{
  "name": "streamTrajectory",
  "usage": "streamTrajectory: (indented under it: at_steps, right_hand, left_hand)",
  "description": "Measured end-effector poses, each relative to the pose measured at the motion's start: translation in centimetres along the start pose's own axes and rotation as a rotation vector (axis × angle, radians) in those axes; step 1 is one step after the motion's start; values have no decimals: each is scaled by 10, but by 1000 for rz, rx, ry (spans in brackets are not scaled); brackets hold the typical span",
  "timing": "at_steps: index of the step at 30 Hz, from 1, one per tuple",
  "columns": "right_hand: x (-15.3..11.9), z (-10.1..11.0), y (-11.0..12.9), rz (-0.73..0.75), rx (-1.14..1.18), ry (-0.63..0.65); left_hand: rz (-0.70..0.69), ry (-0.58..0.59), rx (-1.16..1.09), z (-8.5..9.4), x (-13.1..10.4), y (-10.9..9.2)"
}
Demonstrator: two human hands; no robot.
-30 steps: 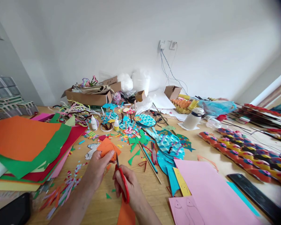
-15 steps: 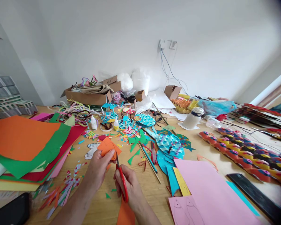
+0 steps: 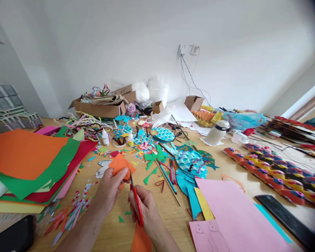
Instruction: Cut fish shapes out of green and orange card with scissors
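Head view is showing a person cutting a piece of orange paper (image 3: 120,165) with red-handled scissors (image 3: 137,203). The left hand (image 3: 109,189) is pinching the paper by its near edge, fingers closed on it, holding it lifted just above the tabletop (image 3: 170,213) in front of the body. The right hand (image 3: 147,210) is wrapped around the scissor handles, fingers through the loops and closed on them. The blades are appearing nearly shut, with the tip meeting the paper's lower right edge.

By my judgement, the cut is in mid-stroke along the outline of the shape. Going further would call for reopening the blades and turning the paper so the edge feeds into them.

The scissors are pointing away from the person and slightly left, their long axis running from the near handles up to the tip at the paper. The paper is tilting up, its broad face toward the camera.

Beside the hands, a pink sheet (image 3: 233,210) is lying to the right, and a stack of coloured sheets (image 3: 28,164) is sitting to the left.
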State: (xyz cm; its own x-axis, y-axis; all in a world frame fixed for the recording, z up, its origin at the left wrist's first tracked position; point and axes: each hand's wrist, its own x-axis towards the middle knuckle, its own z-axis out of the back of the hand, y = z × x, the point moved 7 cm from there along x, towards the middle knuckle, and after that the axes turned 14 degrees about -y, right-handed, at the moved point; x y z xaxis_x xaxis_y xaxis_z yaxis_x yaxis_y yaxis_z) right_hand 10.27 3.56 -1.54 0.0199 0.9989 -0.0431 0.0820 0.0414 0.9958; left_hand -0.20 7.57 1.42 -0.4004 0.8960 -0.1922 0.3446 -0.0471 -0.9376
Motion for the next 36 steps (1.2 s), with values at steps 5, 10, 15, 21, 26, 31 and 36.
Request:
streamTrajectory:
  at_steps: [5, 10, 15, 21, 26, 31, 36]
  right_hand:
    - [0, 0, 0, 16, -6, 1]
    - [0, -1, 1, 19, 11, 9]
    - [0, -1, 1, -4, 18, 2]
    - [1, 0, -1, 16, -38, 1]
    - [3, 3, -5, 67, -97, -16]
    - [2, 2, -5, 77, -122, -6]
    - [1, 0, -2, 47, -111, 7]
  left_hand:
    - [11, -4, 21, 3, 1, 2]
    - [6, 65, 38, 1, 0, 3]
    - [28, 58, 15, 1, -1, 4]
    - [46, 73, 4, 0, -2, 1]
    - [50, 69, 14, 0, -2, 1]
    - [11, 59, 28, 4, 2, 2]
    - [-44, 43, 72, 7, 4, 2]
